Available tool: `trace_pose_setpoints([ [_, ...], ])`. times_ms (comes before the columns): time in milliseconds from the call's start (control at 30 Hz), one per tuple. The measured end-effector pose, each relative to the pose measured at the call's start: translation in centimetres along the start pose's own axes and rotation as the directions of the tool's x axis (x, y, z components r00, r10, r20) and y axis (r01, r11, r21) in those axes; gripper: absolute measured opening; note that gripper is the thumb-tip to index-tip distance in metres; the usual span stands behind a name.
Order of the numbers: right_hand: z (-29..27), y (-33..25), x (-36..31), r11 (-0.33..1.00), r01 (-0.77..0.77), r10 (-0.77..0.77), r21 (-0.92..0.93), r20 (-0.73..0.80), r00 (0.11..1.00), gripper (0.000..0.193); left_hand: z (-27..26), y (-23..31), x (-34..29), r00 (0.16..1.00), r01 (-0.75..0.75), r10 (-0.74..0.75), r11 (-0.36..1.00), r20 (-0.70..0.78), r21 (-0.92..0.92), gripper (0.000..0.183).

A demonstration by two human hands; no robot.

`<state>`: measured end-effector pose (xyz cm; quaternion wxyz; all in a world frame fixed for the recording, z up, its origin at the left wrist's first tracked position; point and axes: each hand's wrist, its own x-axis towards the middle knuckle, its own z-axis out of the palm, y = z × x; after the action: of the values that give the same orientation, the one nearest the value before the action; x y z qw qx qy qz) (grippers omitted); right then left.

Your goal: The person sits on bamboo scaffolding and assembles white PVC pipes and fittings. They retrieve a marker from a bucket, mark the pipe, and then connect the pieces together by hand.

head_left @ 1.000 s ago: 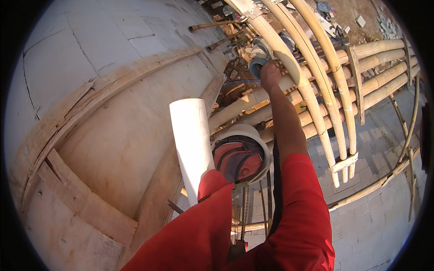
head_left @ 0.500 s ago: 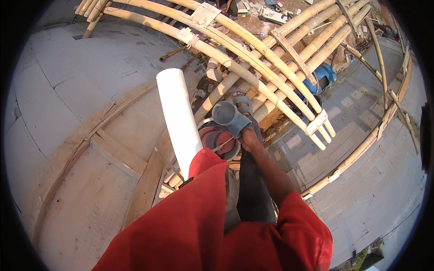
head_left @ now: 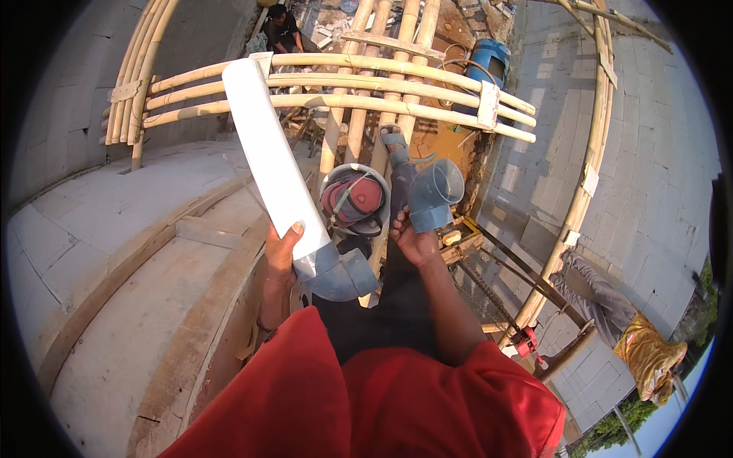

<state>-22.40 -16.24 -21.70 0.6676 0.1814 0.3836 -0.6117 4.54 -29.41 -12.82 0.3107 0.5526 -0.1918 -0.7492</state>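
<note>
My left hand (head_left: 279,258) is closed round the lower end of a long white plastic pipe (head_left: 271,153), its thumb on top. A grey pipe elbow (head_left: 336,275) is fitted on the pipe's near end. In my right hand (head_left: 417,244) is a second grey elbow (head_left: 434,201), held at its lower end with its wide mouth tilted up. Between the two pieces, lower down, stands a pale bucket (head_left: 384,182) holding a red and dark round thing (head_left: 360,197) and a thin-handled tool.
Bamboo poles (head_left: 328,81) cross ahead, above others running away from me. A blue barrel (head_left: 489,58) stands beyond. One person (head_left: 282,29) crouches at the far left; another (head_left: 647,353) is at the right. Wooden boards (head_left: 206,320) lie at my left, near block walls.
My view has turned. The white pipe's lower end, its fitted elbow and my left hand have come into sight. My right hand has carried its elbow rightward, away from the bucket.
</note>
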Motion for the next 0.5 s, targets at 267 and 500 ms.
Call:
trace_pose_setpoints([
  [267,-6.7,-3.2,-8.5,0.973,0.23,-0.225,0.015,-0.149,0.963,0.029,0.1,-1.5,-0.7,0.992,-0.004,-0.013,0.992,0.128,0.13,0.06],
  [500,-13.9,0.7,-17.3,0.91,0.395,-0.334,0.128,-0.34,0.879,0.027,1.8,-4.6,-2.0,0.986,0.099,-0.12,0.98,0.112,0.175,0.071],
])
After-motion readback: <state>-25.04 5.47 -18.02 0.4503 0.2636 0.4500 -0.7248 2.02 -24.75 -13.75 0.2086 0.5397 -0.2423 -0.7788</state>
